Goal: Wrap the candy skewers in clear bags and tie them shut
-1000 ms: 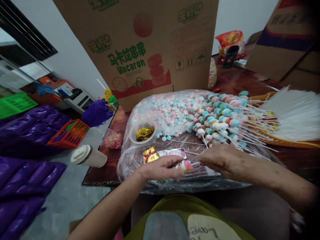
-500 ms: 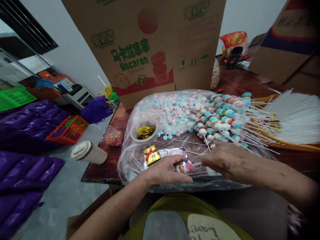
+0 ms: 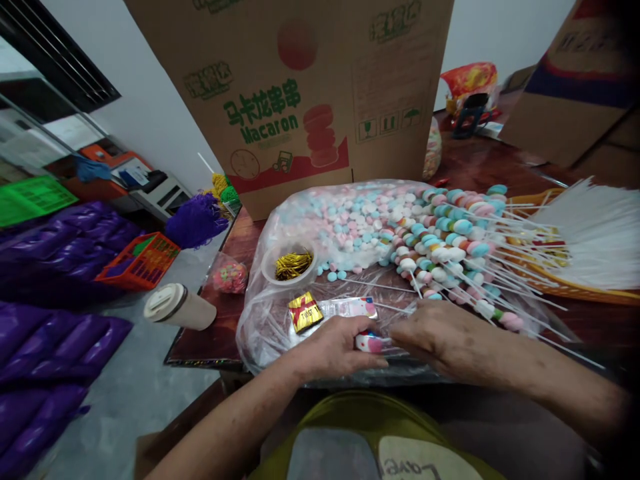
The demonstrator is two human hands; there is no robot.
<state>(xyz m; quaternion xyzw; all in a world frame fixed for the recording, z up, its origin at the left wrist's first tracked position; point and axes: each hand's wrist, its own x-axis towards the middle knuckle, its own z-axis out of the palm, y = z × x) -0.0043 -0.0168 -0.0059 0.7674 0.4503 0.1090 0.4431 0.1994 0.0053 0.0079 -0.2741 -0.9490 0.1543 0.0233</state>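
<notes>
My left hand (image 3: 345, 347) is closed around a small printed candy wrapper (image 3: 369, 341), white with pink and blue. Close against the wrapper's right end, my right hand (image 3: 425, 333) has its fingers bent together; what they pinch is hidden behind the knuckles. Just beyond the left hand lie flat printed wrappers (image 3: 350, 307) and a gold packet (image 3: 305, 312) marked TWIST. A white bowl (image 3: 269, 273) holds gold twist ties (image 3: 293, 265). Several marshmallow skewers (image 3: 445, 243) on white sticks are piled beyond the right hand, and one pink-ended skewer (image 3: 510, 320) lies beside the right wrist.
Loose pastel marshmallows (image 3: 345, 213) lie on a clear plastic bag (image 3: 255, 333). A large cardboard box (image 3: 390, 153) stands behind it. White sticks (image 3: 595, 233) fill an orange basket (image 3: 590, 292) at right. A lidded cup (image 3: 187, 310) is left of the table edge.
My right hand has moved a little left, closer to my left hand. The pink-ended skewer now shows beside my right wrist. My left hand stays around the wrapper.
</notes>
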